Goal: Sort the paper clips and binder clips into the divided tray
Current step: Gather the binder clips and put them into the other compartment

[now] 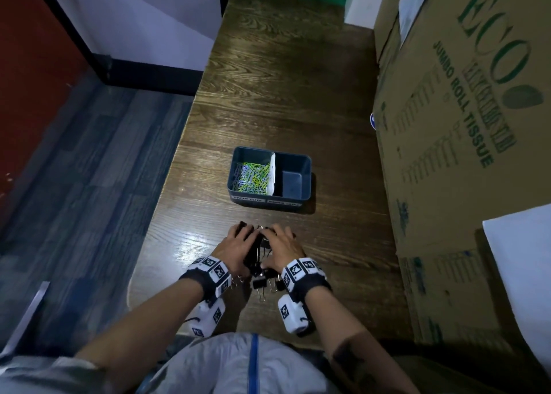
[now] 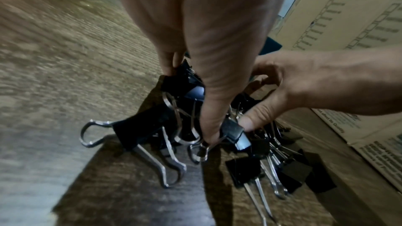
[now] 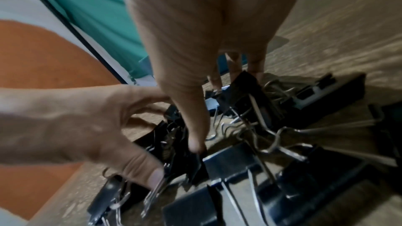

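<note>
- Leftmost, the left hand [image 1: 235,246] reached forward from a bare forearm, palm down, its fingers [image 2: 168,61] curled over the left side of a heap of black binder clips [image 1: 258,255] and gripping several of them, thumb pressed down into the heap.
- Beside it, the binder clips lay tangled on the wooden table [image 1: 286,95] near its front edge, with a few loose ones just behind the wrists.
- Next, the right hand [image 1: 284,249] mirrored that pose on the heap's right side, fingers bent over the clips and thumb tip [image 2: 248,123] pinching 1 black clip against the pile.
- Farther out, well apart from both hands, the divided tray [image 1: 307,182] stood on the table; coloured paper clips [image 1: 252,177] filled its left compartment.
- Rightmost, a cardboard box [image 1: 465,119] stood along the table's edge.
</note>
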Motion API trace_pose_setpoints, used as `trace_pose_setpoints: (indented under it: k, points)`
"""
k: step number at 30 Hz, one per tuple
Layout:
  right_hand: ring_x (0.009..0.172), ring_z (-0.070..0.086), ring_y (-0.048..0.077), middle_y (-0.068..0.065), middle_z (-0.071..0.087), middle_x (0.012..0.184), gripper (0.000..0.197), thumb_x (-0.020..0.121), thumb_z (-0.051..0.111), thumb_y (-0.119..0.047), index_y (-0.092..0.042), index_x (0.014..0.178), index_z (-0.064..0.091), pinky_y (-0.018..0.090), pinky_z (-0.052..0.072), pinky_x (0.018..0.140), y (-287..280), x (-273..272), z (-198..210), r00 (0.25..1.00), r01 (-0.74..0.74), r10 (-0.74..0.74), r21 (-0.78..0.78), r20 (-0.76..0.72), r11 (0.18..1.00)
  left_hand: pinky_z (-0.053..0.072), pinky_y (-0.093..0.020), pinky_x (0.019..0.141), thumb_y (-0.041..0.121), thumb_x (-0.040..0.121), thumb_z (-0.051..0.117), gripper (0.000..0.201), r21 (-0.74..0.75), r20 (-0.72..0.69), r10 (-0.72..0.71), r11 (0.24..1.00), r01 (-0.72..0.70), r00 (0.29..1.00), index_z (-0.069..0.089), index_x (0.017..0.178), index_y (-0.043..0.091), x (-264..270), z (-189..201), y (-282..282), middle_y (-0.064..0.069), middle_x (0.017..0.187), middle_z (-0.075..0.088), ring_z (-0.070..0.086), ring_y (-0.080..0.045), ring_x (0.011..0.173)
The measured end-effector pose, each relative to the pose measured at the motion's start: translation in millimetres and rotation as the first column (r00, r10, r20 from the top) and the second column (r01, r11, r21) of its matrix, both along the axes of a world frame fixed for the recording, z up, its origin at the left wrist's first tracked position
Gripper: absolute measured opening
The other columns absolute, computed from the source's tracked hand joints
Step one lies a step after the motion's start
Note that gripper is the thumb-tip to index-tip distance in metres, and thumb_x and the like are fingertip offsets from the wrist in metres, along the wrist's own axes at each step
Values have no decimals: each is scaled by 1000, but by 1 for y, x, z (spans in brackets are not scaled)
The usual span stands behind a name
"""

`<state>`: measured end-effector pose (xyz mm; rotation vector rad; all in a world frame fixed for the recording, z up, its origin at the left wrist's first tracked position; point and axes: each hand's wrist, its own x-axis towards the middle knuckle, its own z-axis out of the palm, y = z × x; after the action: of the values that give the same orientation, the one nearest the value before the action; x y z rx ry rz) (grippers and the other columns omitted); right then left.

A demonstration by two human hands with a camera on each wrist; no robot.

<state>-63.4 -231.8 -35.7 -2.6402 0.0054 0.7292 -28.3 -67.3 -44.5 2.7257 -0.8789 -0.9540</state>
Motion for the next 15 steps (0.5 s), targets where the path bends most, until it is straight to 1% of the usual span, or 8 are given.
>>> trace_pose_setpoints:
  k: [3, 6, 8, 9, 11, 12, 13, 15]
  points:
    - [124, 39, 25, -1, 47, 139, 68, 80, 76, -14, -26, 141, 49, 43, 37, 109, -8, -5, -3, 993, 62, -70, 83, 92, 995, 30, -44, 112, 28, 69, 81, 107, -131, -1, 14, 991, -14, 1000, 14, 152, 18, -4, -3, 4, -7, 157, 16, 15, -35, 141]
    - [127, 40, 22, -2, 47, 137, 69, 80, 79, -22, -28, 142, 49, 41, 37, 110, -22, -14, 2, 971, 198, -214, 138, 110, 971, 31, -40, 112, 35, 74, 78, 100, -237, 30, 54, 970, -45, 998, 17, 151, 24, -9, 1, 16, -4, 155, 22, 24, -24, 138]
    - [131, 39, 23, -2, 42, 140, 80, 75, 83, -28, -34, 144, 43, 43, 39, 109, -35, -22, 6, 955, 280, -290, 131, 57, 951, 33, -41, 110, 48, 73, 75, 100, -200, 65, 95, 976, -80, 993, 15, 151, 27, -13, 5, 28, -1, 154, 23, 27, -21, 135]
    - [134, 37, 25, -1, 36, 144, 89, 72, 85, -29, -38, 146, 37, 47, 39, 109, -41, -25, 6, 948, 317, -318, 114, -11, 942, 35, -42, 108, 54, 71, 75, 104, -164, 64, 116, 981, -104, 991, 13, 151, 27, -14, 6, 35, -1, 154, 23, 29, -21, 134]
    - [142, 28, 32, 2, 17, 156, 111, 63, 91, -29, -46, 149, 23, 59, 37, 110, -52, -31, 3, 927, 345, -331, 52, -177, 937, 42, -45, 100, 64, 62, 76, 116, -99, 20, 145, 985, -142, 989, 12, 150, 25, -14, 7, 48, -1, 152, 23, 32, -23, 131]
    - [144, 23, 35, 2, 10, 158, 120, 59, 93, -29, -48, 149, 17, 62, 36, 109, -55, -33, 0, 924, 324, -312, 16, -223, 946, 45, -45, 96, 65, 58, 77, 120, -74, -4, 154, 985, -154, 988, 11, 150, 25, -13, 6, 51, 0, 151, 23, 33, -24, 129]
    - [145, 22, 35, 2, 8, 158, 126, 55, 94, -30, -50, 149, 14, 63, 35, 109, -56, -34, -4, 926, 298, -290, -4, -241, 955, 47, -45, 92, 66, 57, 77, 120, -55, -24, 166, 984, -167, 986, 11, 149, 26, -11, 5, 52, 0, 151, 23, 33, -23, 128]
    - [141, 25, 34, 1, 13, 151, 125, 54, 95, -34, -50, 149, 15, 62, 37, 108, -53, -34, -7, 938, 279, -270, 12, -218, 960, 48, -44, 91, 67, 60, 75, 115, -48, -42, 221, 974, -223, 974, 13, 148, 28, -6, 3, 46, -1, 148, 24, 34, -23, 127]
